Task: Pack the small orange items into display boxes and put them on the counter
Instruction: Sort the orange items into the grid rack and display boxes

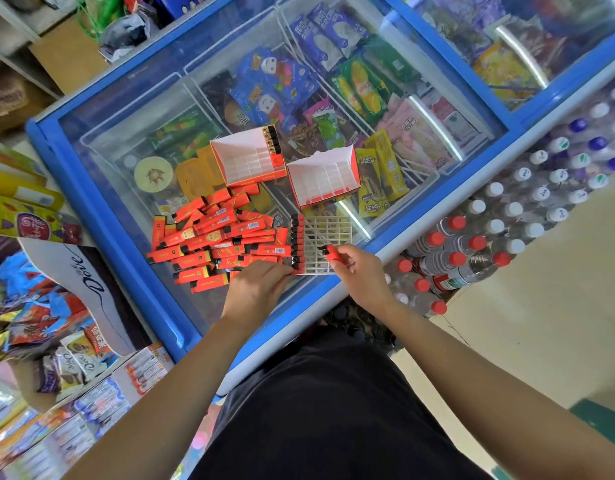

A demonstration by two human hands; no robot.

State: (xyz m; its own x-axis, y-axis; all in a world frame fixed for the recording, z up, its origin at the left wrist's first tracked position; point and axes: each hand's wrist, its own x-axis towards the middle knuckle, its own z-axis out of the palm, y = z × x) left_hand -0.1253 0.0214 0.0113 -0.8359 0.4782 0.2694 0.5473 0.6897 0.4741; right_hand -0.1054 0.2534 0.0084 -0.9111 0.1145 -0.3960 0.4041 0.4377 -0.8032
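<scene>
A heap of small orange items (216, 237) with black caps lies on the glass lid of a blue freezer (132, 216). Right of the heap sits a white grid tray (328, 237), its left column filled with orange items (296, 241). My left hand (255, 289) grips the tray's near left corner. My right hand (359, 271) pinches one orange item (331, 252) over the tray's near right part. Two open display boxes stand behind: one (247, 157) holds a few items along its right side, the other (325, 178) shows only empty white cells.
Ice cream packs fill the freezer under the glass. Shrink-wrapped water bottles (506, 230) with red and white caps are stacked on the right. Snack and chocolate displays (56, 306) crowd the left. Bare floor (541, 323) lies at the lower right.
</scene>
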